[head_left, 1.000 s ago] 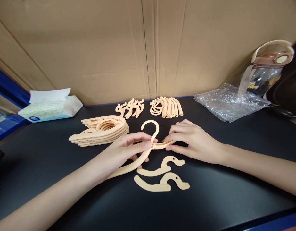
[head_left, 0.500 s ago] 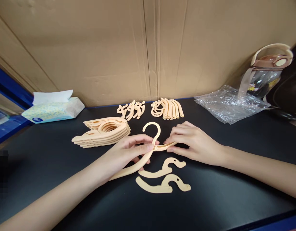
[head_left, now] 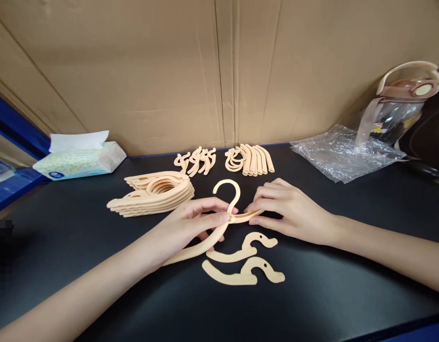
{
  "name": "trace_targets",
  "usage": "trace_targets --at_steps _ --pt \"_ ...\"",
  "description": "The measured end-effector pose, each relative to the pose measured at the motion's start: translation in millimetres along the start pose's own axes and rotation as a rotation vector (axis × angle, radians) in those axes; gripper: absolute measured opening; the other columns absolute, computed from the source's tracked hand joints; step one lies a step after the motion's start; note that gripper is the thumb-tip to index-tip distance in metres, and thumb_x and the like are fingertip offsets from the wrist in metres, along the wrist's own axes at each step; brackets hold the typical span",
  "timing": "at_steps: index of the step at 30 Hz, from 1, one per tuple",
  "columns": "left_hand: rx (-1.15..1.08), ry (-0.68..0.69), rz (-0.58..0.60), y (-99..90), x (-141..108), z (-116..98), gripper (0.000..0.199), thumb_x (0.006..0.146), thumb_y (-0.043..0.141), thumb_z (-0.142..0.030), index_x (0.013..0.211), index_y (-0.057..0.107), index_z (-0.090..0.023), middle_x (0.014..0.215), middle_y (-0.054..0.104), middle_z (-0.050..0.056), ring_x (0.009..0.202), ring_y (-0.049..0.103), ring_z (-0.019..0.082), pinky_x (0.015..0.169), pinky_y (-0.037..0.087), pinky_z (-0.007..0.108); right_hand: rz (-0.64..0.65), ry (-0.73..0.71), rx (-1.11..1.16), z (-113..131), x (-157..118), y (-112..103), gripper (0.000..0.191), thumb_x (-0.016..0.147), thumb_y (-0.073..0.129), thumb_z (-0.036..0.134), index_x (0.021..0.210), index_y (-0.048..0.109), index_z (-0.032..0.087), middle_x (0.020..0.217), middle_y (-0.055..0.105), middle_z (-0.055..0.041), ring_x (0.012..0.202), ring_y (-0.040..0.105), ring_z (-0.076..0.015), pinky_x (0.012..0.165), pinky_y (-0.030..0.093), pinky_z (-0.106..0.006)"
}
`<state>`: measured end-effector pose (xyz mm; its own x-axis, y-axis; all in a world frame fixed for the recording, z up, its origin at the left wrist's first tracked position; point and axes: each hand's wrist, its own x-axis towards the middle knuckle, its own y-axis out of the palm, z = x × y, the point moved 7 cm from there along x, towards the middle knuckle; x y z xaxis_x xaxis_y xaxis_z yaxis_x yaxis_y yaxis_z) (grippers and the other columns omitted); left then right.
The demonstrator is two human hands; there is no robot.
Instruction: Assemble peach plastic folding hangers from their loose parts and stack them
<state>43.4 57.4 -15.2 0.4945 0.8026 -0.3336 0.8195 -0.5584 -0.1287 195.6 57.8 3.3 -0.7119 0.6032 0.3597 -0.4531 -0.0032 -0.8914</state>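
A cream plastic folding hanger (head_left: 209,242), its hook pointing away from me, is held just over the black table. My left hand (head_left: 191,219) pinches it at the joint below the hook, thumb on top. The fingers of my right hand (head_left: 281,206) are closed around the outer part of the right arm of the hanger, hiding its end. Two loose curved hanger pieces (head_left: 228,279), each with a small hole, lie flat on the table below the hanger. The left arm of the hanger passes under my left wrist.
A stack of folded hangers (head_left: 151,194) stands left of my hands. Behind lie small curved pieces (head_left: 196,160), hooks (head_left: 233,160) and arm pieces (head_left: 257,160). A tissue pack (head_left: 80,159) is at back left; clear plastic wrap (head_left: 344,154) and a bottle (head_left: 401,114) are at back right.
The whole view has shifted very slightly. Both hands keep the same hold on the hanger, and no piece on the table has visibly moved.
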Motion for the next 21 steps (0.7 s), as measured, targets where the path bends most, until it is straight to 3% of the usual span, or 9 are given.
trace_targets --at_steps 21 --pt "0.036 -0.002 -0.015 -4.2 -1.0 2.8 0.026 0.082 0.065 -0.046 0.094 0.069 -0.023 0.081 0.059 -0.001 0.078 0.055 0.013 0.066 0.047 0.021 -0.005 -0.006 0.011 1.5 -1.1 -1.9 0.018 0.093 0.055 0.032 0.101 0.068 0.022 0.087 0.063 -0.0001 0.079 0.053 -0.013 0.078 0.033 -0.03"
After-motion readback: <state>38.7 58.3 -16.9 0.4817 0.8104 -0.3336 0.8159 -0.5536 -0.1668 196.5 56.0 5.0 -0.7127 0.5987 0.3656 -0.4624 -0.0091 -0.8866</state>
